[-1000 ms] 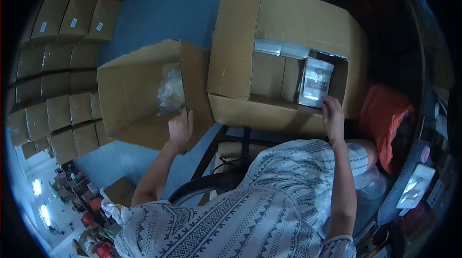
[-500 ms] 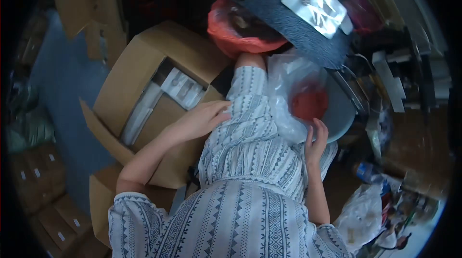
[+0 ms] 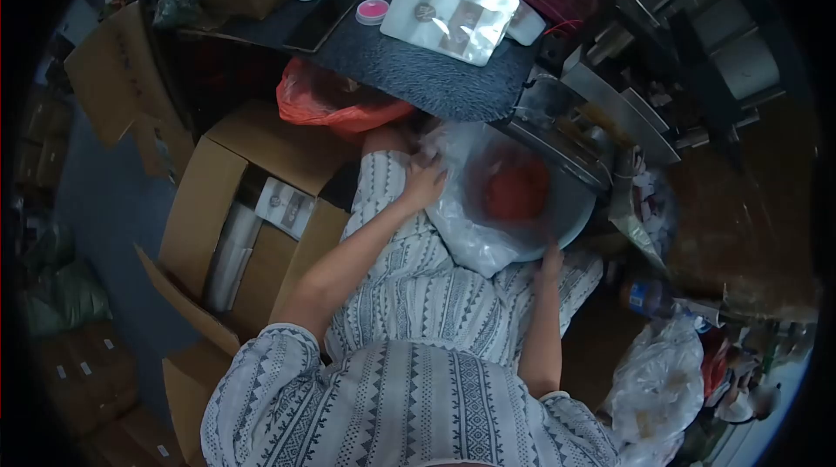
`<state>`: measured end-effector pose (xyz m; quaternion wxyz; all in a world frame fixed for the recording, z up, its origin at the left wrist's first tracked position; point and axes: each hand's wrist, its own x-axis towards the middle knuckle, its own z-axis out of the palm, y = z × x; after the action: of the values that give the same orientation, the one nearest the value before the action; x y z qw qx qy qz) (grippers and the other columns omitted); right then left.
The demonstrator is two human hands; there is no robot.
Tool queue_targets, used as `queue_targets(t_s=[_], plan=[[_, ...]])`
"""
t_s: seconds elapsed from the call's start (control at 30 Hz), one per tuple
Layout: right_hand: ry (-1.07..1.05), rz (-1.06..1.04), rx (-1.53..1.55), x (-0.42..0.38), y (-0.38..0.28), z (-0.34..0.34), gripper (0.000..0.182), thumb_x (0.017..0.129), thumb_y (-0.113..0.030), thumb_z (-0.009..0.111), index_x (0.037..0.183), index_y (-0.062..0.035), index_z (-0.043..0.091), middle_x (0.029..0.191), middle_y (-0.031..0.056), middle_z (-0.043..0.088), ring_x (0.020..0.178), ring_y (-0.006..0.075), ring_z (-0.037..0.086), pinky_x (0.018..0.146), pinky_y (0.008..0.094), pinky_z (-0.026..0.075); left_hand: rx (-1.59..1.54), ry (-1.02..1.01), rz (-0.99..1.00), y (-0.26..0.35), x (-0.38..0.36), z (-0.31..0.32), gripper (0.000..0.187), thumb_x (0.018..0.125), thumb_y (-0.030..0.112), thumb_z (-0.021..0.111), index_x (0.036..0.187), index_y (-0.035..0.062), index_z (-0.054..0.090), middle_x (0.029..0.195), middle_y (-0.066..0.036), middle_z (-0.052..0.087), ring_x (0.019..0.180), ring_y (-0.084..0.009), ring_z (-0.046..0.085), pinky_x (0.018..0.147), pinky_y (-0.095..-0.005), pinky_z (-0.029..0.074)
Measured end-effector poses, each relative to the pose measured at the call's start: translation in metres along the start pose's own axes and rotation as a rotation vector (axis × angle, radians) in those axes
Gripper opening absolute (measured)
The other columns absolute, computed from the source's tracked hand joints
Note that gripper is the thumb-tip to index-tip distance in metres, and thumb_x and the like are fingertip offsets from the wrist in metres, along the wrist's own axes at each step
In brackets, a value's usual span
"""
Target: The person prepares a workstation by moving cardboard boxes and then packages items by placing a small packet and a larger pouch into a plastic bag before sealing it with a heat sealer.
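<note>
My left hand (image 3: 424, 184) lies against the left edge of a clear plastic bag (image 3: 475, 236), its fingers apart and partly blurred. The bag lines and hangs over the side of a pale round basin (image 3: 575, 221) between my knees. Inside, a reddish mass (image 3: 515, 188) shows, its details blurred. On the near right, my right hand (image 3: 550, 262) is right at the basin's rim, its fingers smeared by motion.
An open cardboard box (image 3: 235, 236) with white packages (image 3: 286, 208) stands at left. A red bag (image 3: 326, 106) hangs below the table mat (image 3: 418, 75), which carries a shiny white tray (image 3: 448, 14) and a pink round container (image 3: 372, 12). Crumpled plastic (image 3: 657, 380) lies at right.
My left hand has moved from my lap, forward and right, to the bag's edge. My right hand has come to the basin's near rim. The view has turned, shifting the table leftward.
</note>
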<state>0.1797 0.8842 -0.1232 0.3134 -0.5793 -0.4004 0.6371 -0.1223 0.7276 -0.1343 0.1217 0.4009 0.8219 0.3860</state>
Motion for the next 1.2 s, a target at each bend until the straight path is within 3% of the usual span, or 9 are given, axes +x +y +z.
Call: queue_targets(t_s=[0.37,0.43,0.47,0.53,0.63,0.8,0.87,1.03,1.2], plan=[[-0.132,0.551,0.392,-0.016,0.035,-0.016,0.048,0.075,0.006,0.055,0.121,-0.0027,0.048,0.118,0.0091,0.052,0.108,0.0264,0.051,0.095,0.0415,0.044,-0.066,0.254,0.046,0.038,0.039,-0.002,0.046,0.086,0.032,0.059,0.126,0.0115,0.053,0.117,-0.019,0.047,0.105,-0.0382,0.049,0.090,-0.0474,0.041],[-0.109,0.579,0.383,-0.013,0.042,-0.016,0.049,0.075,0.006,0.054,0.122,-0.0027,0.047,0.118,0.0095,0.052,0.109,0.0265,0.051,0.095,0.0420,0.044,-1.173,0.493,-0.533,0.018,0.054,-0.025,0.037,0.086,0.030,0.059,0.112,0.0032,0.060,0.102,-0.020,0.057,0.088,-0.0393,0.057,0.082,-0.0441,0.046],[-0.084,0.597,0.374,-0.013,0.045,-0.017,0.050,0.075,0.007,0.054,0.123,-0.0027,0.046,0.119,0.0098,0.052,0.110,0.0265,0.050,0.095,0.0424,0.045,-1.167,0.490,-0.540,-0.013,0.053,-0.026,0.037,0.086,0.030,0.059,0.112,0.0032,0.060,0.102,-0.020,0.057,0.088,-0.0393,0.057,0.082,-0.0441,0.046],[-0.119,0.598,0.372,-0.016,0.045,-0.020,0.047,0.078,0.003,0.054,0.124,-0.0028,0.045,0.121,0.0104,0.050,0.111,0.0262,0.050,0.095,0.0426,0.045,-0.011,0.263,-0.188,-0.084,0.050,-0.011,0.033,0.086,0.028,0.058,0.095,-0.0029,0.062,0.091,-0.025,0.061,0.081,-0.0424,0.059,0.076,-0.0438,0.048],[-0.196,0.636,0.370,-0.024,0.032,-0.020,0.042,0.085,-0.006,0.056,0.125,-0.0034,0.045,0.119,0.0113,0.052,0.108,0.0253,0.053,0.091,0.0408,0.046,0.091,-0.109,-0.272,-0.050,0.038,-0.020,0.029,0.085,0.024,0.057,0.087,-0.0045,0.062,0.087,-0.028,0.062,0.084,-0.0421,0.060,0.076,-0.0434,0.048],[-0.526,0.992,0.048,-0.048,-0.018,-0.030,0.034,0.091,-0.024,0.059,0.114,0.0004,0.058,0.098,0.0104,0.065,0.087,0.0231,0.062,0.081,0.0337,0.049,-0.050,0.114,-0.390,0.005,0.007,-0.057,0.028,0.085,0.024,0.061,0.087,-0.0039,0.061,0.086,-0.023,0.064,0.077,-0.0374,0.062,0.071,-0.0404,0.048],[-0.836,0.356,-0.893,-0.074,-0.075,-0.014,0.032,0.090,-0.029,0.060,0.099,0.0019,0.066,0.078,0.0101,0.069,0.075,0.0208,0.064,0.075,0.0305,0.049,-0.073,0.193,-0.423,0.021,-0.011,-0.063,0.029,0.086,0.026,0.063,0.087,-0.0032,0.060,0.082,-0.020,0.065,0.072,-0.0333,0.063,0.068,-0.0374,0.049],[-0.668,-0.385,-0.798,-0.102,-0.112,0.075,0.024,0.086,-0.020,0.067,0.093,0.0026,0.067,0.077,0.0124,0.067,0.074,0.0198,0.064,0.067,0.0288,0.049,-0.536,0.225,-0.421,0.041,-0.039,-0.067,0.024,0.092,0.027,0.060,0.087,0.0038,0.054,0.069,0.003,0.053,0.065,-0.0064,0.048,0.061,-0.0215,0.041],[-0.731,-0.985,-0.488,-0.099,-0.082,0.184,0.018,0.079,-0.017,0.072,0.087,-0.0024,0.064,0.087,0.0115,0.066,0.076,0.0251,0.065,0.068,0.0341,0.050,-0.855,0.162,-0.560,0.082,-0.033,-0.083,0.022,0.094,0.027,0.057,0.088,0.0062,0.054,0.075,0.005,0.053,0.069,-0.0040,0.048,0.063,-0.0190,0.039]])
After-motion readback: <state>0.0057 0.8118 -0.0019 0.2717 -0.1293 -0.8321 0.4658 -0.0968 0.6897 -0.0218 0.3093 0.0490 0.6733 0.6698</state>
